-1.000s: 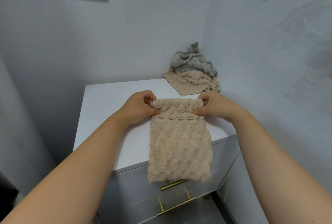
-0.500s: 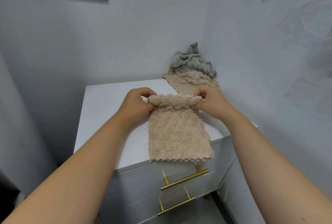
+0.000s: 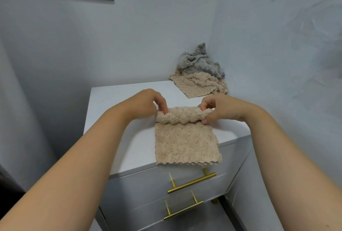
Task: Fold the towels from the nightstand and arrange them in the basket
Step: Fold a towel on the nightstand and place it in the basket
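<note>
Where 2 walls (image 3: 148, 36) meet, nightstand (image 3: 114, 112) sits w/ towel pile (image 3: 199, 77).

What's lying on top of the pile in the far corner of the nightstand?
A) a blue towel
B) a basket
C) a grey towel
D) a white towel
C: the grey towel lies crumpled on top of the crumpled beige towel in the far right corner of the nightstand.

The head-worn camera looks forward and down, close over the corner nightstand (image 3: 111, 101).
</note>
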{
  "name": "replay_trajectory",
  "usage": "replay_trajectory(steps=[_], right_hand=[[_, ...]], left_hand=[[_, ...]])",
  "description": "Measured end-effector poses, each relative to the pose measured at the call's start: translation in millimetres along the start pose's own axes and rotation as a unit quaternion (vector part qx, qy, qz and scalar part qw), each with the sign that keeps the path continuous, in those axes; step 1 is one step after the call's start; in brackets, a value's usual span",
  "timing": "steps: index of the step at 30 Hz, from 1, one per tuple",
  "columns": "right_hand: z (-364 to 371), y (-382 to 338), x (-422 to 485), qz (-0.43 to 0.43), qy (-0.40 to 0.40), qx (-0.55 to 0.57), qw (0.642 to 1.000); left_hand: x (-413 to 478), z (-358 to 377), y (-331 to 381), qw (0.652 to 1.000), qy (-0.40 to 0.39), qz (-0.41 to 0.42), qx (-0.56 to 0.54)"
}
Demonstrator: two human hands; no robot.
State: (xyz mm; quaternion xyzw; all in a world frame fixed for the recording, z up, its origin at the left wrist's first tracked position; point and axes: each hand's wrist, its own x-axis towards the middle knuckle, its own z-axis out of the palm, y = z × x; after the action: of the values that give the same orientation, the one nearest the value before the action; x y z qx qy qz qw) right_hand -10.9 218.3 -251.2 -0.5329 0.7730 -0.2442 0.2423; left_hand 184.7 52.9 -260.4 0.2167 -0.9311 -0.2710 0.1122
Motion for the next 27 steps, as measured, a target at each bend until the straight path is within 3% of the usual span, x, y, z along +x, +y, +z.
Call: replay_trajectory(steps=[4,9,15,27], right_hand=[[-4,-6,-9,0.014,-0.065,-0.009,0.998],[-8,-10,-9,0.036,-0.06,0.011,0.997],[-5,-9,-1,0.021,-0.013,-0.031,0.999],[4,-26,-3,0.051,-0.059,-0.171,0.982]], left_hand=[[-4,-3,17,1.0,0.017,-0.008,0.017],[3,12,24,0.994,0.046,0.043,0.095],[10,33,16,0.987,-0.107,0.024,0.113],[12,24,19,0.989,-0.109,-0.024,0.101]])
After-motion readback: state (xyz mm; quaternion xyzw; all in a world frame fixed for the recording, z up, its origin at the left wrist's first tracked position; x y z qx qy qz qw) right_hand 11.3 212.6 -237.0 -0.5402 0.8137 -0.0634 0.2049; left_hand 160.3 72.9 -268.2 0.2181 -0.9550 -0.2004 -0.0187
